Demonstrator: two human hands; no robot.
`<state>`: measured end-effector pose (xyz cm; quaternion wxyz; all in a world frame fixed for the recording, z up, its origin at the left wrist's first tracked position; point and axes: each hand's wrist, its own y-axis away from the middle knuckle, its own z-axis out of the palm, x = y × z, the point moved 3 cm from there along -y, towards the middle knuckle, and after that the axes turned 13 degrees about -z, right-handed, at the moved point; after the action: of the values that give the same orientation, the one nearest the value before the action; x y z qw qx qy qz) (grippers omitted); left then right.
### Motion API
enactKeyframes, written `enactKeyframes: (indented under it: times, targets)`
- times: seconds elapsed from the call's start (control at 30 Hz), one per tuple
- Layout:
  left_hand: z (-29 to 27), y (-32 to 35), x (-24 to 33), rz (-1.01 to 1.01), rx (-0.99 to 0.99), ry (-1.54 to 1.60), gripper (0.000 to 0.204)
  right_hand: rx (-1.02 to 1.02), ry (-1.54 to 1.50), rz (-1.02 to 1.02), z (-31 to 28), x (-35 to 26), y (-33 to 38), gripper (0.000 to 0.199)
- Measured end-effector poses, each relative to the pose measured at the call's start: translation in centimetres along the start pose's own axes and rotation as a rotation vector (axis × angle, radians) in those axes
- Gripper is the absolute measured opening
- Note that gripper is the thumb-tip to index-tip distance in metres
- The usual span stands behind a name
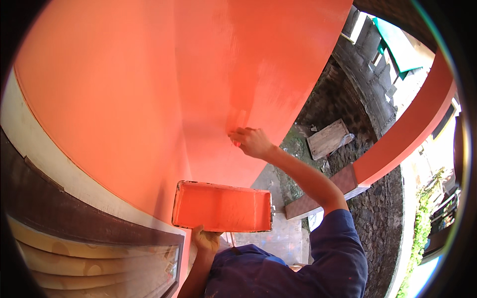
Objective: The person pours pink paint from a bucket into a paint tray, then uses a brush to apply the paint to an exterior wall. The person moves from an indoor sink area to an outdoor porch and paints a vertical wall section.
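While the left hand [206, 241] grips the near edge of a rectangular, orange-coated tray [262, 211], a careless tilt could make it drip; the right hand [253, 143] curls half-closed at the smooth orange wall [213, 74], its hold unclear.

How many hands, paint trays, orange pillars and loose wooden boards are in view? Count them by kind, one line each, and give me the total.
Hands: 2 (left hand, right hand)
Paint tray: 1
Orange pillar: 1
Loose wooden board: 1
Total: 5
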<state>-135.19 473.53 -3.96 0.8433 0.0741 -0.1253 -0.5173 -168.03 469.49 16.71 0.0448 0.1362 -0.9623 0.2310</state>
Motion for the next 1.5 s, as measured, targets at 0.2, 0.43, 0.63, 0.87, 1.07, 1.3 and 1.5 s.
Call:
enactKeyframes:
  times: [0.2, 0.43, 0.63, 0.87, 1.07, 1.3, 1.5]
  targets:
    - [0.6, 0.7, 0.2, 0.022, 0.032, -0.034, 0.055, 0.387, 0.315, 0.027, -16.0, 0.3, -7.5, 0.019]
    - [0.2, 0.4, -0.1, -0.001, 0.004, 0.004, 0.056, 0.389, 0.567, -0.070, -6.4, 0.2, -1.2, 0.024]
    - [2.6, 0.8, 0.0, -0.002, 0.052, 0.010, 0.050, -0.024, 0.053, -0.021, 4.8, -2.9, 4.1, 0.019]
    - [1.9, 1.2, 0.3, 0.022, 0.043, -0.040, 0.054, 0.358, 0.267, 0.097, -17.6, 1.6, -6.6, 0.029]
    - [0.9, 0.7, 0.1, -0.017, -0.004, -0.015, 0.053, 0.474, 0.680, -0.041, -20.8, 1.0, -5.4, 0.029]
    - [2.1, 0.5, 0.1, -0.044, -0.006, -0.026, 0.053, 0.003, 0.322, -0.105, -2.3, -3.0, 4.3, 0.025]
    - [0.1, 0.4, 0.5, -0.057, -0.067, -0.027, 0.057, 0.169, 0.226, 0.108, -13.8, 1.5, -2.9, 0.030]
